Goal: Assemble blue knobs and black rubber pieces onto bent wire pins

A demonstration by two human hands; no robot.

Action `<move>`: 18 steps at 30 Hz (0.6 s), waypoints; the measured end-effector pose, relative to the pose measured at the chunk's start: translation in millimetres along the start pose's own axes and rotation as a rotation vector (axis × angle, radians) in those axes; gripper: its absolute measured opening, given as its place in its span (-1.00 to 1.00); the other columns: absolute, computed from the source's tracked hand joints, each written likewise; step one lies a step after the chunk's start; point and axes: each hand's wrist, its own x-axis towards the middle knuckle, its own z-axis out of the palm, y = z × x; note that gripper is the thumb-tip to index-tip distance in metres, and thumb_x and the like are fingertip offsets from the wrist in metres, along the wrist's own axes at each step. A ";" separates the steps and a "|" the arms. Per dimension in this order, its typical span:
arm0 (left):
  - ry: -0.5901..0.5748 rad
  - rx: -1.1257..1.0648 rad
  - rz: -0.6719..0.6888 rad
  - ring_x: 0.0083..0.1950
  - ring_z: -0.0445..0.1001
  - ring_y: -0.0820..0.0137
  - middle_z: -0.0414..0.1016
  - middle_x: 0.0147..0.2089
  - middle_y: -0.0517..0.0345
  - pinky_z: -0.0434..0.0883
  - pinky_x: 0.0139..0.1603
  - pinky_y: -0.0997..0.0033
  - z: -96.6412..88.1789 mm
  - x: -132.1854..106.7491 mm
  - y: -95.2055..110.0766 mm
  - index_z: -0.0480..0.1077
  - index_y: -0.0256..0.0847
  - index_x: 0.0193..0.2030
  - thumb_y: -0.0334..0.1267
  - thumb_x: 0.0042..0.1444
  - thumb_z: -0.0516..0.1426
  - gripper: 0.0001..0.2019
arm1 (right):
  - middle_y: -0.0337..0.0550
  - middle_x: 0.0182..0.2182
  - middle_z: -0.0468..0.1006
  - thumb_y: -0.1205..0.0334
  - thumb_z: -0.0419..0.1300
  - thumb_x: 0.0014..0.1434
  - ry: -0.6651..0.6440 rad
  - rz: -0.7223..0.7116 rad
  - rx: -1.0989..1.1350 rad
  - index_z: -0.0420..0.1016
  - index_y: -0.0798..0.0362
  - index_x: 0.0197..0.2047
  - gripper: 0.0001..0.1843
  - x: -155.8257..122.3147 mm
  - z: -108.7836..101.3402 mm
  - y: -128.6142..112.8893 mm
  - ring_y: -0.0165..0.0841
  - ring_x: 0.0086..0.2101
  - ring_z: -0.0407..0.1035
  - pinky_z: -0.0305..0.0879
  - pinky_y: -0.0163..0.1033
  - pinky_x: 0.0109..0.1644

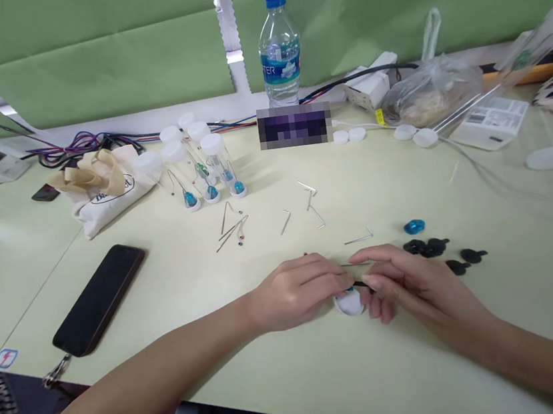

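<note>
My left hand [300, 291] and my right hand [407, 281] meet near the table's front edge, fingers pinched together over a small white cap [349, 304]. A bit of blue and black shows between the fingertips, and a thin metal wire [357, 263] lies at the right hand's fingers. Just right of that hand lie several black round pieces [427, 247] and one blue piece [414, 226]. Beyond the hands, bent metal wires [313, 206] are scattered on the table.
Several clear tubes with white caps [213, 164] stand at the back left beside a cloth bag [103, 188]. A black phone [100, 297] lies at the left. A water bottle [279, 45], a plastic bag [431, 90] and loose white caps [348, 136] sit at the back.
</note>
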 end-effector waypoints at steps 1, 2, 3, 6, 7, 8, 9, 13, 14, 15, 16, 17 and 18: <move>0.005 0.004 -0.005 -0.23 0.57 0.36 0.60 -0.26 -0.05 0.57 -0.22 0.38 0.5 -0.2 -0.2 0.39 -0.35 -0.11 -0.48 0.21 0.09 -0.87 | -0.30 -0.53 0.52 0.05 0.02 0.35 0.008 -0.008 -0.008 0.32 -0.01 0.02 -0.73 -0.2 0.1 0.1 -0.43 -0.54 0.43 0.44 -0.32 -0.43; 0.011 0.007 -0.012 -0.23 0.57 0.37 0.60 -0.26 -0.04 0.57 -0.23 0.39 1.0 -0.4 -0.3 0.39 -0.34 -0.11 -0.47 0.21 0.10 -0.87 | -0.31 -0.55 0.51 0.05 0.02 0.35 0.015 -0.013 -0.017 0.33 -0.02 0.02 -0.73 -0.4 0.0 0.1 -0.44 -0.55 0.42 0.42 -0.33 -0.44; 0.019 0.007 -0.016 -0.23 0.56 0.38 0.60 -0.26 -0.03 0.57 -0.22 0.39 1.6 -0.5 -0.5 0.38 -0.34 -0.10 -0.47 0.21 0.10 -0.87 | -0.32 -0.56 0.49 0.05 0.01 0.35 0.020 -0.013 -0.026 0.33 -0.02 0.01 -0.73 -0.5 -0.1 0.1 -0.44 -0.55 0.41 0.40 -0.34 -0.46; 0.037 -0.004 -0.021 -0.23 0.56 0.38 0.59 -0.25 -0.05 0.57 -0.19 0.38 2.7 -0.3 -0.6 0.38 -0.35 -0.10 -0.46 0.20 0.13 -0.86 | -0.31 -0.57 0.47 0.03 0.00 0.35 0.029 -0.003 -0.059 0.35 -0.01 -0.02 -0.73 0.1 -1.1 -0.2 -0.43 -0.56 0.39 0.37 -0.34 -0.48; 0.040 -0.013 -0.027 -0.22 0.56 0.37 0.59 -0.24 -0.06 0.57 -0.19 0.36 2.8 -0.3 -0.6 0.38 -0.36 -0.10 -0.46 0.19 0.14 -0.86 | -0.30 -0.56 0.48 0.03 -0.01 0.36 0.029 -0.004 -0.071 0.35 -0.01 -0.02 -0.73 0.6 -1.7 -0.4 -0.43 -0.56 0.39 0.37 -0.33 -0.47; 0.041 -0.024 -0.036 -0.22 0.56 0.36 0.59 -0.24 -0.08 0.57 -0.18 0.35 2.8 -0.2 -0.5 0.38 -0.37 -0.10 -0.45 0.19 0.15 -0.85 | -0.29 -0.55 0.48 0.04 -0.01 0.36 0.027 -0.013 -0.081 0.36 -0.01 -0.03 -0.73 1.3 -2.5 -0.6 -0.44 -0.56 0.39 0.36 -0.33 -0.47; 0.041 -0.037 -0.047 -0.21 0.56 0.35 0.59 -0.23 -0.08 0.57 -0.18 0.34 2.6 -0.2 -0.4 0.38 -0.37 -0.09 -0.44 0.19 0.15 -0.85 | -0.28 -0.55 0.49 0.05 -0.02 0.37 0.025 -0.023 -0.092 0.37 0.00 -0.03 -0.73 2.0 -3.3 -1.1 -0.44 -0.56 0.38 0.36 -0.33 -0.46; 0.025 -0.093 -0.109 -0.19 0.57 0.34 0.59 -0.22 -0.08 0.55 -0.18 0.35 1.5 0.3 -0.1 0.38 -0.36 -0.07 -0.42 0.20 0.15 -0.84 | -0.26 -0.54 0.48 0.08 -0.02 0.36 0.018 -0.073 -0.187 0.41 0.01 -0.04 -0.72 3.9 -6.7 -4.7 -0.42 -0.55 0.37 0.34 -0.32 -0.46; 0.027 -0.104 -0.122 -0.19 0.57 0.35 0.59 -0.21 -0.08 0.55 -0.18 0.35 1.3 0.7 -0.1 0.38 -0.35 -0.07 -0.42 0.20 0.14 -0.84 | -0.25 -0.52 0.49 0.09 -0.01 0.36 0.016 -0.087 -0.229 0.40 0.00 -0.03 -0.73 3.9 -7.2 -5.8 -0.41 -0.53 0.38 0.35 -0.31 -0.45; 0.032 -0.115 -0.132 -0.19 0.57 0.35 0.59 -0.20 -0.08 0.55 -0.17 0.35 1.0 1.1 0.0 0.38 -0.35 -0.06 -0.42 0.21 0.13 -0.83 | -0.24 -0.49 0.51 0.10 0.01 0.35 0.021 -0.108 -0.272 0.39 -0.02 -0.02 -0.75 3.7 -7.5 -6.6 -0.40 -0.50 0.40 0.36 -0.30 -0.43; 0.043 -0.123 -0.141 -0.19 0.57 0.36 0.59 -0.20 -0.08 0.55 -0.16 0.36 0.8 1.7 0.1 0.38 -0.35 -0.05 -0.43 0.21 0.13 -0.83 | -0.23 -0.44 0.53 0.11 0.03 0.33 0.025 -0.133 -0.313 0.38 -0.04 0.00 -0.76 3.5 -7.7 -7.0 -0.38 -0.46 0.43 0.38 -0.28 -0.39; 0.054 -0.126 -0.149 -0.19 0.57 0.37 0.59 -0.20 -0.06 0.55 -0.16 0.36 0.6 2.2 0.3 0.38 -0.34 -0.05 -0.43 0.21 0.12 -0.83 | -0.21 -0.39 0.55 0.14 0.05 0.32 0.033 -0.160 -0.348 0.36 -0.05 0.02 -0.77 3.2 -7.6 -7.0 -0.37 -0.42 0.45 0.40 -0.26 -0.35; 0.063 -0.126 -0.161 -0.20 0.57 0.38 0.60 -0.20 -0.04 0.55 -0.16 0.37 0.4 2.7 0.5 0.38 -0.32 -0.04 -0.42 0.22 0.12 -0.82 | -0.20 -0.34 0.56 0.16 0.06 0.31 0.042 -0.184 -0.377 0.33 -0.06 0.04 -0.76 2.9 -7.3 -6.4 -0.35 -0.38 0.47 0.41 -0.24 -0.31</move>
